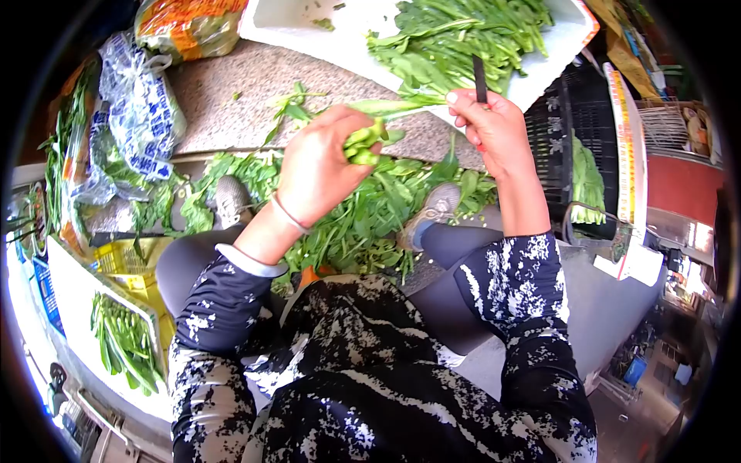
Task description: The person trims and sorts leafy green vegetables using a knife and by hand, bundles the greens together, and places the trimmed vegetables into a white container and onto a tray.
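My left hand (320, 166) is closed round a bunch of cut green stems (363, 145), with the stem ends showing at the fingers. My right hand (494, 131) grips a small knife (479, 77), of which a dark narrow strip stands up past the fingers. Its thumb and forefinger are also at a thin green stalk (401, 105) that stretches across towards my left hand. Just beyond lies a heap of leafy greens (463, 38) in a white foam box (309, 27). Loose leaves (363, 208) cover the ground below my hands, between my shoes.
Bagged vegetables (143, 108) and an orange printed bag (189, 27) sit at the left. A black crate (552, 127) stands on the right, beside a leafy bundle (588, 181). Lower left, another foam box (73, 282) holds green stalks, near a yellow crate (123, 258).
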### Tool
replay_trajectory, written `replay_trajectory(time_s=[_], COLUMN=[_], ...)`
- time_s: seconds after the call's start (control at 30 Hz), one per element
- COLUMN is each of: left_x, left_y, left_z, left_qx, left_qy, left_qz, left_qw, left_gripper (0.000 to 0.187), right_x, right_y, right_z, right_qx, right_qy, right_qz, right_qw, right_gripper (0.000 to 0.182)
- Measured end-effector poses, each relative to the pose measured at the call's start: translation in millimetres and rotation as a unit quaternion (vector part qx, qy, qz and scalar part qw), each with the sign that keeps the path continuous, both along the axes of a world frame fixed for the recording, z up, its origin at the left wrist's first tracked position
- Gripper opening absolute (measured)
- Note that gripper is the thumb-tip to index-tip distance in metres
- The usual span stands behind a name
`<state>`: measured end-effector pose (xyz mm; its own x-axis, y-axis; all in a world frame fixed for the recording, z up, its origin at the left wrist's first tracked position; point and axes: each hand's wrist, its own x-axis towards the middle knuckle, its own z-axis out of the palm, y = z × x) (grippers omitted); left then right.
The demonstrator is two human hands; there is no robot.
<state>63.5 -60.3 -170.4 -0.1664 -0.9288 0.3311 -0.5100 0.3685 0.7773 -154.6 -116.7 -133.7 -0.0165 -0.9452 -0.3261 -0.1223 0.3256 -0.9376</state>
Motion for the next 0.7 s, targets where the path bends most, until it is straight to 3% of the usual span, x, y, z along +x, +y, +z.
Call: replay_trajectory(time_s=[0.1,0.23,0.33,0.43,0.57,0.63,0.7], left_x=[-0.4,3.8,4.7,6.3,8.3,9.7,12.1], left_y=[-0.6,-5.0,-5.3,-5.7,-3.4,-5.7,-6.6], left_z=[-0.4,-13.1,-21.1,-19.4,-10.3,-14.4,-14.2], left_qx=[-0.004,0.068,0.279,0.313,0.383,0.37,0.369], left_qy=[0.003,0.038,0.119,0.184,0.302,0.328,0.339], left_qz=[0.005,-0.033,-0.105,-0.105,-0.107,-0.109,-0.12], left_qw=[1.0,0.996,0.947,0.926,0.867,0.862,0.857], left_gripper=[0.023,0.03,0.035,0.029,0.024,0.023,0.024], right_x=[24.2,36.2,39.5,38.4,39.5,38.8,38.8], right_y=[10.5,16.3,19.3,19.9,24.3,26.5,31.0], right_z=[-13.6,-15.4,-6.6,-9.8,-3.7,-1.4,-1.9], right_qx=[-0.062,-0.035,0.039,0.086,0.055,0.043,0.054], right_qy=[0.113,0.094,0.024,-0.007,-0.007,-0.018,-0.112], right_qz=[0.093,0.159,0.156,0.153,0.175,0.198,0.202], right_qw=[0.987,0.982,0.987,0.984,0.983,0.979,0.971], right_gripper=[0.019,0.02,0.021,0.02,0.028,0.031,0.037])
